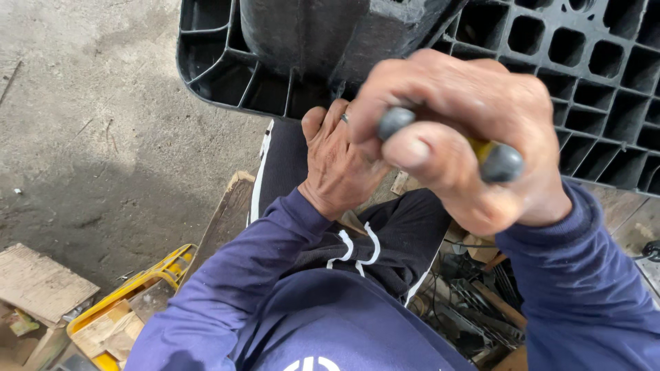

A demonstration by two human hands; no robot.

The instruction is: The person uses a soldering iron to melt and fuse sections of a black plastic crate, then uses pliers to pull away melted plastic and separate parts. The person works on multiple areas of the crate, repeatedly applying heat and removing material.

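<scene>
Right hand (467, 137) above concrete floor (89, 124)

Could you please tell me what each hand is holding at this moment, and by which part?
The right hand grips a tool by its yellow-and-grey handle; its working end is hidden. The left hand rests against the black pallet.

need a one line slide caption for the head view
Right hand grips a yellow-and-grey tool handle while the left hand rests by a black plastic pallet.
</scene>
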